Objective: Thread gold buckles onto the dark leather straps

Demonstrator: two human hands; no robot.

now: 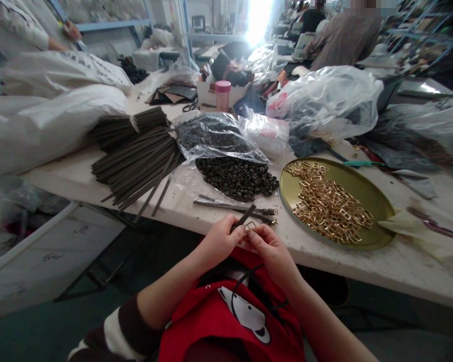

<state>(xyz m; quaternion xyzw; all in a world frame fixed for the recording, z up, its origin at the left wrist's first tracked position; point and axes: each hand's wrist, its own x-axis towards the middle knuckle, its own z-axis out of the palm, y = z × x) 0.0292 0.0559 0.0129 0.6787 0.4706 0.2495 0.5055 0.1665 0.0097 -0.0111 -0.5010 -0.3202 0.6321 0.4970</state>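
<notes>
Close in front of me, at the table's near edge, my left hand point(226, 235) is closed on a dark strap point(245, 215), whose end sticks up past the fingers. My right hand point(263, 241) pinches a small gold buckle point(250, 227) against the fingertips of the left. Whether the strap runs through the buckle is hidden by the fingers. Just beyond the hands lie finished-looking straps point(230, 205) with gold buckles at their right ends. To the right, a round gold tray point(381, 211) holds a heap of gold buckles point(328, 206).
A pile of dark loops point(237, 178) lies beyond the hands, beside a plastic bag point(219, 136). Bundled dark straps point(139, 151) are at left. A pink-lidded cup point(222, 95) stands behind. White sacks point(53, 115) crowd the left; other people are in the background.
</notes>
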